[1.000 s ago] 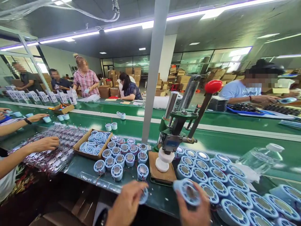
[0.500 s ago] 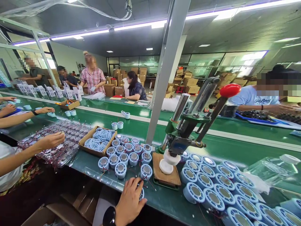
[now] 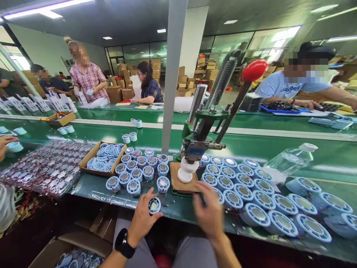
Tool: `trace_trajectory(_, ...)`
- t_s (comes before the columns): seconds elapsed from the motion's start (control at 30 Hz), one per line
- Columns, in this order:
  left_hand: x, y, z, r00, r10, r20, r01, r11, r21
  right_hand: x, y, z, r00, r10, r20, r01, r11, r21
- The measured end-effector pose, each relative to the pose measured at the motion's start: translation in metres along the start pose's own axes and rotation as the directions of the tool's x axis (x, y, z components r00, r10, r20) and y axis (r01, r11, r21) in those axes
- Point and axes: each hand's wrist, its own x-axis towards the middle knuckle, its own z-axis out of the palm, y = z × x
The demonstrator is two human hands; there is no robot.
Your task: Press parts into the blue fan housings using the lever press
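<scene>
We hold a small round speaker (image 3: 154,205) in the fingertips of our left hand (image 3: 143,217), just above the near edge of the green bench (image 3: 251,149). Its face points up and toward us, so its short axis runs roughly vertical and the disc lies flat; the thumb sits on one side of the rim and the fingers curl round the other. Thin wires trail from it toward the group of speakers (image 3: 136,169) further back on our left.

Our right hand (image 3: 209,212) is blurred. The fingers look spread and loosely bent, and we cannot make out anything in them; whether they touch the bench or a part we cannot tell. This hand hovers just in front of the brown pad (image 3: 178,182) under the press (image 3: 195,149), with the white die (image 3: 186,172) standing on that pad.

The relation that matters: the pad lies up and to the right of the held speaker, near but not touching, and the right hand is between the two, closer to the pad than the left. The red knob (image 3: 254,70) of the lever is high on the right, well apart from both hands.

On the right, rows of larger blue rings (image 3: 259,201) fill the bench, beside a lying bottle (image 3: 290,160). On the left stands a cardboard tray (image 3: 103,162).
</scene>
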Motion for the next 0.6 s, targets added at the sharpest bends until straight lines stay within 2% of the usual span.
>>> trace_trajectory(0.13, 0.002, -0.006, 0.005, 0.996, -0.016, -0.082, 0.016, 1.0, 0.001, -0.004, -0.013, 0.055, 0.948, -0.181, 0.261, 0.21, 0.974, -0.088)
trace_trajectory(0.23, 0.001, -0.015, 0.005, 0.988, -0.002, -0.152, 0.016, 0.996, 0.087, -0.014, -0.012, 0.072, 0.933, -0.217, 0.287, 0.263, 0.956, -0.13)
trace_trajectory(0.3, 0.001, -0.018, 0.004, 0.983, 0.027, -0.182, 0.002, 0.987, 0.16, -0.026, -0.004, 0.066, 0.932, -0.255, 0.258, 0.29, 0.951, -0.11)
trace_trajectory(0.4, 0.006, -0.008, 0.008, 0.988, 0.054, -0.141, -0.015, 0.964, 0.265, -0.045, 0.016, 0.042, 0.924, -0.321, 0.209, 0.345, 0.935, -0.087)
trace_trajectory(0.5, 0.017, 0.014, 0.018, 0.998, 0.008, -0.064, 0.016, 0.936, 0.352, -0.056, 0.036, 0.018, 0.901, -0.394, 0.18, 0.415, 0.905, -0.094)
trace_trajectory(0.6, 0.03, 0.03, 0.024, 0.997, -0.082, -0.014, 0.081, 0.91, 0.407, -0.059, 0.053, 0.004, 0.881, -0.441, 0.172, 0.464, 0.877, -0.127)
